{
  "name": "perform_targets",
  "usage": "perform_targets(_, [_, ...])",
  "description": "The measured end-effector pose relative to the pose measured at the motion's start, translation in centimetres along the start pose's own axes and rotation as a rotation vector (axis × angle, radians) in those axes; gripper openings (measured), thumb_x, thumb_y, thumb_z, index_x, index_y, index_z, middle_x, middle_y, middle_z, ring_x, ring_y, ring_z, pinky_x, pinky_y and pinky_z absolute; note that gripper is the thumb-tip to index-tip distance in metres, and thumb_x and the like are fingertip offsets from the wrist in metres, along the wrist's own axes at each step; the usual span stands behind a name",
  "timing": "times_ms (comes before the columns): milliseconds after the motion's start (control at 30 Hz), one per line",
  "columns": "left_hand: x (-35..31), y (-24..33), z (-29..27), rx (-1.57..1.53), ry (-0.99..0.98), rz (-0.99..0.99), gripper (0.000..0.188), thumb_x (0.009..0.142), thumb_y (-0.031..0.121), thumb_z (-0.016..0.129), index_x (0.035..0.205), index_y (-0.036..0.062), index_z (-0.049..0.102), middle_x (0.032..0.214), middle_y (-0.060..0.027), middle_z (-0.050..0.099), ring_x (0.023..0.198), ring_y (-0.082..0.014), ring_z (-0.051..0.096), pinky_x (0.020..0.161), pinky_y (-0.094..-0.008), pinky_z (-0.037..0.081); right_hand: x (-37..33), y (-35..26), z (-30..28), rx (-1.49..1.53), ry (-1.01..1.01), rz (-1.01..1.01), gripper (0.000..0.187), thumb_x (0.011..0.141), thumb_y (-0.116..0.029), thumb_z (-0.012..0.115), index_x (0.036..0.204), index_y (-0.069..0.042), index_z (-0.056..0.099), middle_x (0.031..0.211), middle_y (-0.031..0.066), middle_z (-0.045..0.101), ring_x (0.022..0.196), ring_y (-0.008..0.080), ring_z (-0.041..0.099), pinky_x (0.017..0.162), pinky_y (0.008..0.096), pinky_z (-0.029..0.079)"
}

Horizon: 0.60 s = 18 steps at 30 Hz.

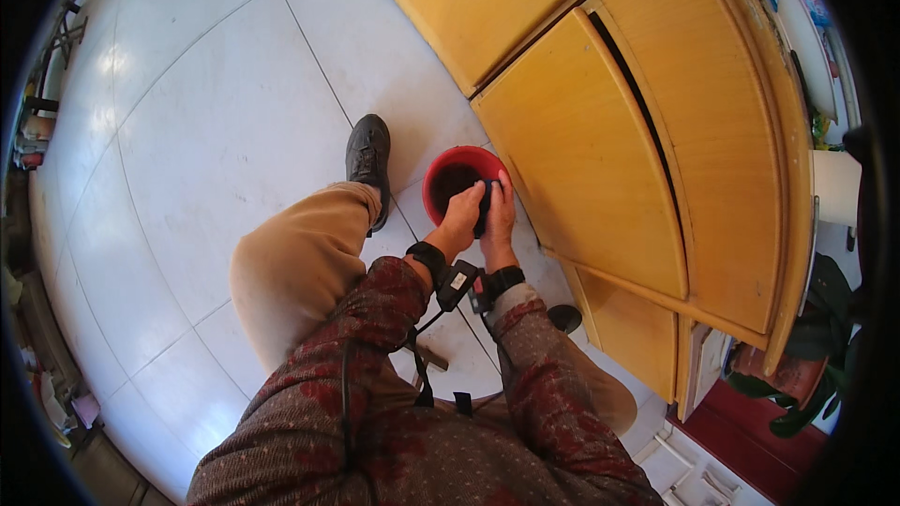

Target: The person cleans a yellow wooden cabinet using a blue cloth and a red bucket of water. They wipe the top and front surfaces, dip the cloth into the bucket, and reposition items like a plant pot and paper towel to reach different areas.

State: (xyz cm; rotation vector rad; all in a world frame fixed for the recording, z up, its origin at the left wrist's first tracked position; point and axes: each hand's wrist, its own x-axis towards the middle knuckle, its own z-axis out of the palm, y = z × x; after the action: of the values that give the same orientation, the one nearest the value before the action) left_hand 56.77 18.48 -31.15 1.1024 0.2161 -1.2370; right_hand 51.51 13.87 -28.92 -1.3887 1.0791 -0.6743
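Note:
A red bucket [434, 189] with a dark inside stands on the floor in front of me, close to the yellow cabinet. Over its near rim my left hand [460, 213] and my right hand [500, 215] come together. Between them they grip a small dark, nearly black object [484, 209]. My fingers cover much of it, so its kind cannot be made out. Both hands are closed around it, the left from one side and the right from the other. What lies in the bucket is too dark to tell.
Yellow wooden cabinets [600, 150] rise along the right, close to the bucket. My black shoe [368, 152] rests on the white tiled floor [234, 84] to the bucket's left. A potted plant [783, 375] stands at the lower right. Assorted items line the far left edge.

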Motion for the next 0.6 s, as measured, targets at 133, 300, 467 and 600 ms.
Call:
perform_targets(133, [0.5, 1.1, 0.1, -0.065, 0.169, 0.044, 0.052, 0.097, 0.049, 0.051, 0.129, 0.0083, 0.054, 0.121, -0.0086, 0.060, 0.108, -0.0230, 0.056, 0.092, -0.0403, 0.045, -1.6, -0.4, 0.1, 0.250, -0.192, 0.152, 0.044, 0.102, -0.020, 0.046, 0.141, 0.000, 0.046, 0.142, 0.0120, 0.048, 0.131, 0.0209, 0.044, 0.110, 0.0323, 0.032])
perform_targets(300, [-0.5, 1.8, -0.2, -0.009, 0.073, -0.308, 0.064, 0.097, 0.057, 0.045, 0.139, 0.0082, 0.048, 0.135, -0.0132, 0.055, 0.120, -0.0285, 0.053, 0.100, -0.0425, 0.042, -1.4, -0.3, 0.3, 0.101, -0.189, 0.025, 0.044, 0.103, -0.024, 0.045, 0.140, 0.000, 0.047, 0.144, 0.0137, 0.047, 0.133, 0.0228, 0.042, 0.112, 0.0334, 0.030])
perform_targets(467, [0.3, 2.7, -0.7, -0.317, -0.110, -0.348, 0.077, 0.089, 0.076, 0.041, 0.128, 0.0105, 0.053, 0.131, -0.0108, 0.056, 0.118, -0.0284, 0.053, 0.098, -0.0471, 0.045, -0.1, -0.6, -0.9, -0.380, -0.224, -0.315, 0.039, 0.098, -0.017, 0.050, 0.132, 0.002, 0.053, 0.134, 0.0204, 0.055, 0.127, 0.0348, 0.049, 0.109, 0.0406, 0.036])
perform_targets(600, [1.6, 2.2, -1.4, -0.357, -0.004, -0.383, 0.068, 0.093, 0.070, 0.040, 0.116, 0.0078, 0.055, 0.113, -0.0116, 0.061, 0.105, -0.0284, 0.059, 0.090, -0.0484, 0.050, -1.7, -1.1, -1.3, -0.637, -0.210, -0.689, 0.035, 0.095, -0.016, 0.053, 0.127, -0.001, 0.055, 0.120, 0.0189, 0.060, 0.114, 0.0358, 0.056, 0.099, 0.0433, 0.042])
